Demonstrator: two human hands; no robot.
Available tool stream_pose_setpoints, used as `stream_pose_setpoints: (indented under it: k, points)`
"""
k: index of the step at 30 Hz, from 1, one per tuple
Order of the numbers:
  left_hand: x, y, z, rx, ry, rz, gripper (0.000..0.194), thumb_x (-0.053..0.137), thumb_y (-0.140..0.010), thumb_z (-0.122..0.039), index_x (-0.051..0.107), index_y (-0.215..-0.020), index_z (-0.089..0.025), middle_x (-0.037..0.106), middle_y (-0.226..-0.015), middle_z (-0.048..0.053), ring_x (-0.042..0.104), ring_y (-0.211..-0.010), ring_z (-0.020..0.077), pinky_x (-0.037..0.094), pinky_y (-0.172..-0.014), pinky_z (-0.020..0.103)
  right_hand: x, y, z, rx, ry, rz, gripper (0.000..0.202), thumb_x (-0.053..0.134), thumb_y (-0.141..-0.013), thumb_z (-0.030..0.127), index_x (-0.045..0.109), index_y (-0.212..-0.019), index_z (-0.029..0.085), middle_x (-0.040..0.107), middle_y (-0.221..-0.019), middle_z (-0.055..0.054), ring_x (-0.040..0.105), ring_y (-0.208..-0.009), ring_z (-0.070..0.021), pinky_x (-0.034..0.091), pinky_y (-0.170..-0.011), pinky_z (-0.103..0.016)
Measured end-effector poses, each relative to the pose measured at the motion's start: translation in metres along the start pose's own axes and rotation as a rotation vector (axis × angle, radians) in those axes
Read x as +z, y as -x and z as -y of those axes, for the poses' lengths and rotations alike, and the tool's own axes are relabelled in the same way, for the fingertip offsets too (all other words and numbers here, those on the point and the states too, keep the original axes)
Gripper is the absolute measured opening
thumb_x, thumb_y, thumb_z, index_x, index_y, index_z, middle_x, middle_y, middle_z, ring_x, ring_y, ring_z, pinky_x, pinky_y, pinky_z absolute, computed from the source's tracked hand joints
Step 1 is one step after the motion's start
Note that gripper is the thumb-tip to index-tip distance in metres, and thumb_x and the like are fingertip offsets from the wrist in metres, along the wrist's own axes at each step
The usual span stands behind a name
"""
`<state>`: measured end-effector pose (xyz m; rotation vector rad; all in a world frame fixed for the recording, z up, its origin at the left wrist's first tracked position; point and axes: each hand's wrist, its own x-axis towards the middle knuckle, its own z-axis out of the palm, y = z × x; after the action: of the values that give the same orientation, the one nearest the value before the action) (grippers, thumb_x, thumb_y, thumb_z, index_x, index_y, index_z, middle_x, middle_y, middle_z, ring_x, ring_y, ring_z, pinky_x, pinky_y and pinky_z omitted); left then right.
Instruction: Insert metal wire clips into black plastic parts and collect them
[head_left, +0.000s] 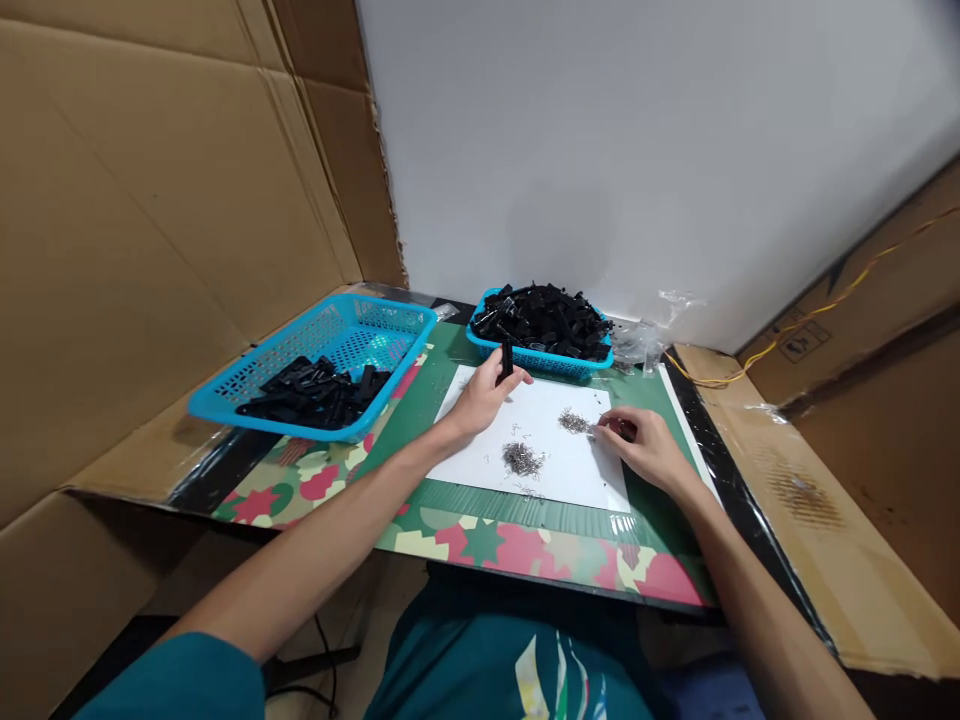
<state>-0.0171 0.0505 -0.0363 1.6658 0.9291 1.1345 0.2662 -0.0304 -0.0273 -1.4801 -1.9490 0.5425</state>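
My left hand [482, 396] is closed on a small black part [506, 360], which stands upright between thumb and fingers above the white sheet [465, 455]. At the sheet's right side, my right hand [636, 440] has its fingertips pinched together beside a small pile of tiny metal pieces [574, 421]. Whatever those fingertips hold is too small to make out. A larger pile of metal pieces [521, 459] lies nearer the front of the sheet, with a few scattered around it.
Behind the sheet, a blue basket [559, 362] is heaped with black parts. A larger blue basket [375, 316] at the left holds more black parts. Clear plastic bags [639, 343] lie at the back right. Cardboard walls flank the table, and a yellow wire [814, 312] runs along the right.
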Motion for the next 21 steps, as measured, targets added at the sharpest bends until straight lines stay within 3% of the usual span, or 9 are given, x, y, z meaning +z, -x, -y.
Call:
stream_pose_setpoints:
  k: [4, 10, 18, 21]
  points:
    - [-0.002, 0.002, -0.007, 0.007, -0.005, 0.019, 0.045, 0.063, -0.096, -0.056, 0.06, -0.113, -0.015, 0.072, -0.105, 0.009, 0.06, -0.087, 0.0166, 0.046, -0.067, 0.025, -0.004, -0.004, 0.001, -0.013, -0.024, 0.116, 0.015, 0.069, -0.088, 0.03, 0.078, -0.085, 0.019, 0.068, -0.072, -0.001, 0.057, -0.065, -0.0175, 0.04, -0.063, -0.03]
    - [0.0, 0.01, -0.015, -0.016, -0.059, 0.043, 0.046, 0.06, -0.099, -0.057, 0.057, -0.119, -0.016, 0.07, -0.099, 0.006, 0.055, -0.074, 0.0125, 0.047, -0.066, 0.024, -0.003, -0.009, 0.0, -0.027, -0.113, 0.183, 0.011, 0.068, -0.089, 0.025, 0.075, -0.083, 0.019, 0.073, -0.081, -0.003, 0.057, -0.07, -0.0173, 0.039, -0.066, -0.029]
    - [0.005, 0.013, -0.02, 0.003, -0.15, 0.097, 0.041, 0.054, -0.103, -0.058, 0.06, -0.103, -0.017, 0.061, -0.084, 0.001, 0.045, -0.063, 0.0105, 0.038, -0.054, 0.023, -0.011, -0.009, -0.002, 0.02, -0.294, 0.156, 0.013, 0.063, -0.095, 0.029, 0.067, -0.087, 0.019, 0.069, -0.082, -0.003, 0.057, -0.074, -0.0182, 0.038, -0.067, -0.03]
    - [0.016, 0.009, -0.025, -0.008, -0.143, 0.146, 0.039, 0.051, -0.105, -0.053, 0.059, -0.118, -0.017, 0.059, -0.084, 0.0, 0.042, -0.062, 0.0104, 0.036, -0.055, 0.023, -0.01, -0.01, -0.002, 0.031, -0.407, 0.147, 0.019, 0.066, -0.094, 0.036, 0.067, -0.087, 0.019, 0.067, -0.082, -0.003, 0.058, -0.074, -0.0182, 0.041, -0.067, -0.03]
